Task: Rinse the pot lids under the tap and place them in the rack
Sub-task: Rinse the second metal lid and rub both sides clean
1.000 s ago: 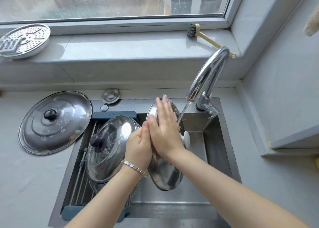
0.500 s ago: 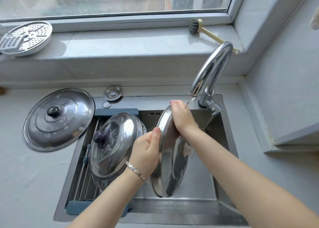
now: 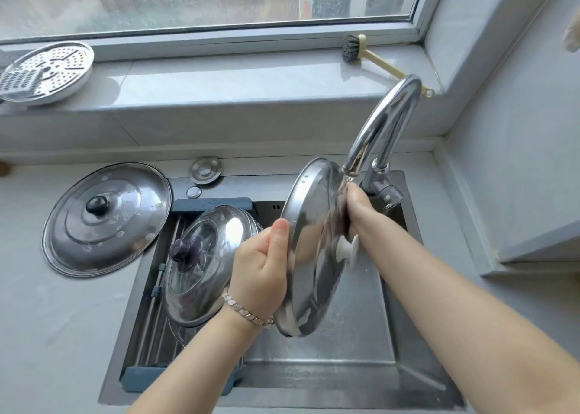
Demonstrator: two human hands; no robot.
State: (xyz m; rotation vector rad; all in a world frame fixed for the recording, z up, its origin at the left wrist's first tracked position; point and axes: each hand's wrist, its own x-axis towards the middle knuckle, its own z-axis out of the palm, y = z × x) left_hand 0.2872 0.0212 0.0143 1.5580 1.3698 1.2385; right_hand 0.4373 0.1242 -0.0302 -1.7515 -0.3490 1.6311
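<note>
Left hand (image 3: 260,269) (thumb hooked over the rim) is shown gripping the steel lid (image 3: 314,241), held on edge over the sink (image 3: 345,366). Right hand (image 3: 357,206) is laid against its white-knobbed face under the tap (image 3: 386,125) — finger curl cannot be told. A second lid (image 3: 201,266) is leaned in the rack (image 3: 213,203); a third lid (image 3: 106,219) is laid on the table (image 3: 47,335).

Head-worn view, close, steeply down onto sink (image 3: 370,335).
</note>
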